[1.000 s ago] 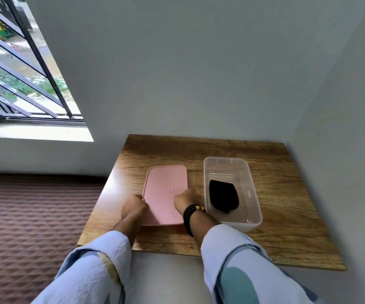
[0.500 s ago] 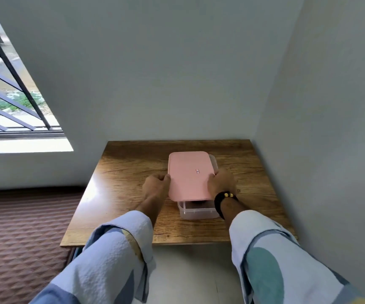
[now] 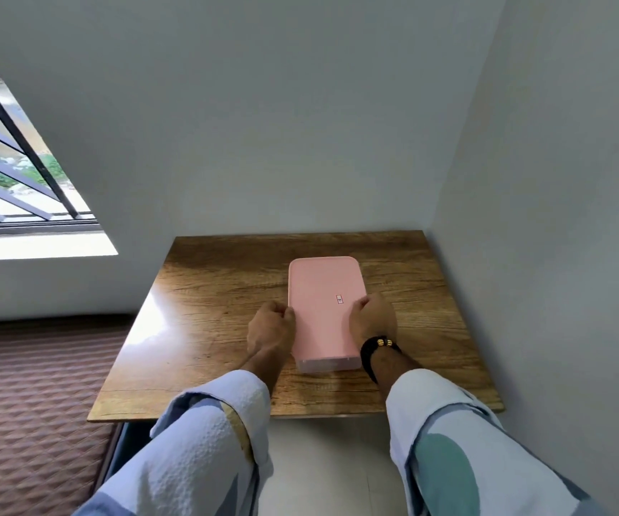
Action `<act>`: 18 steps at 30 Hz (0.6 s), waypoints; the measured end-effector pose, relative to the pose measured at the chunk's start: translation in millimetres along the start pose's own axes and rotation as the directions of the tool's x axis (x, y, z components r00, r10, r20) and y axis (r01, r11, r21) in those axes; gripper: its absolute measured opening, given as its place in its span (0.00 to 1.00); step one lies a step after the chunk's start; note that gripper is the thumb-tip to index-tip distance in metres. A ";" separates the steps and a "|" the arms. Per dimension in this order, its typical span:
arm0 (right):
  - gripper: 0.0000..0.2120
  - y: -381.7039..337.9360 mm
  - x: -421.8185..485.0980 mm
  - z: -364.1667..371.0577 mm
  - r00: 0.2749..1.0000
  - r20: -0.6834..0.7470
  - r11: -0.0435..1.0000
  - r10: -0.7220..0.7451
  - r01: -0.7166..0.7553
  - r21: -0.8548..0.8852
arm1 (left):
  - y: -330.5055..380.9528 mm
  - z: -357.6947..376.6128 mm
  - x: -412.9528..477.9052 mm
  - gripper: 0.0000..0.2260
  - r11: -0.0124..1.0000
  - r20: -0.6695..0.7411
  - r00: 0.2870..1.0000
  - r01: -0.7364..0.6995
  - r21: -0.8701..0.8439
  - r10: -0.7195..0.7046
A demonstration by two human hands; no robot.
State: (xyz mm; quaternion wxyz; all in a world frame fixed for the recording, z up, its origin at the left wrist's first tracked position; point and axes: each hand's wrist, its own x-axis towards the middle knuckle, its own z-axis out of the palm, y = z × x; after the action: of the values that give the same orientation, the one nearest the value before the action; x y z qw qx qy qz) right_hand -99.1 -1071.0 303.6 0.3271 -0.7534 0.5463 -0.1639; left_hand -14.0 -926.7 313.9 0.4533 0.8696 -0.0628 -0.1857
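A pink lid (image 3: 322,299) lies flat on top of a clear plastic container (image 3: 328,364), whose near wall shows just below the lid's front edge. My left hand (image 3: 271,327) grips the lid's left edge with curled fingers. My right hand (image 3: 373,319), with a black bead bracelet on the wrist, grips the lid's right edge. The lid hides the container's inside and the black cloth in it.
The container stands on a small wooden table (image 3: 207,329) set in a corner, with grey walls behind and to the right. A barred window (image 3: 13,173) is at the left, and a brown patterned mattress (image 3: 28,404) lies beside the table's left edge.
Both hands lifted the pink lid from the table beside the container, carried it right over the container, and lowered it until it lies flat on top.
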 end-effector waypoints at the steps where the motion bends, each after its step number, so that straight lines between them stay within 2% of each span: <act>1: 0.12 0.4 0.6 0.1 1.000 0.004 1.000 -0.001 0.001 -0.001 | 1.5 1.0 -0.8 0.06 0.999 -0.007 1.000 -0.011 0.031 0.011; 4: 0.15 3.6 7.2 0.4 0.998 0.053 0.999 -0.027 0.029 -0.039 | 3.6 3.7 2.6 0.08 0.981 -0.028 0.995 -0.088 0.170 0.094; 7: 0.18 8.4 12.8 4.5 0.993 0.080 0.991 -0.091 0.098 -0.088 | 4.8 8.5 7.6 0.08 0.970 -0.025 0.991 -0.120 0.213 0.128; 11: 0.19 18.9 11.9 9.5 0.982 0.070 0.984 -0.175 0.177 -0.025 | 3.1 17.6 12.6 0.07 0.977 -0.014 0.994 -0.101 0.187 0.105; 13: 0.18 21.5 12.6 10.1 0.985 0.086 0.989 -0.149 0.148 0.025 | 4.5 18.5 11.8 0.08 0.986 0.002 0.997 -0.072 0.152 0.073; 18: 0.17 26.1 23.7 10.5 0.980 0.174 0.995 -0.095 0.094 0.012 | 15.0 22.0 22.5 0.16 0.998 0.042 0.999 0.012 0.062 -0.015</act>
State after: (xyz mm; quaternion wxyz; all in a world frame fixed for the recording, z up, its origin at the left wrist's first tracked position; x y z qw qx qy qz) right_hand -103.1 -1094.7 275.8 0.3670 -0.7892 0.4790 -0.1139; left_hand -0.7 -958.5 308.7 0.4234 0.8795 -0.0722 -0.2051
